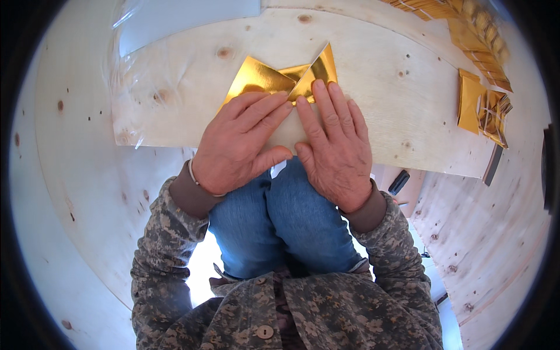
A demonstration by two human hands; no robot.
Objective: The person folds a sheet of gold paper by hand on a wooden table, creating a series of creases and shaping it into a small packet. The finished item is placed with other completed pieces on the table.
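Note:
A shiny gold sheet of foil card (256, 76), folded with two pointed flaps standing up at its far side, lies near the front edge of the wooden table. My left hand (240, 135) rests flat over its left part, fingers stretched out and pointing to the right and away. Over its right part lies my right hand (338, 137), fingers extended forward with the tips on the gold surface. Both thumbs point toward each other, apart. The near part of the sheet is hidden under my fingers.
Stacked gold folded pieces (484, 41) run along the far right, with a smaller gold bundle (483, 108) nearer. A pale sheet (186, 23) and clear plastic film (137, 87) lie at the far left. Below the table's right side sits a small dark object (399, 182).

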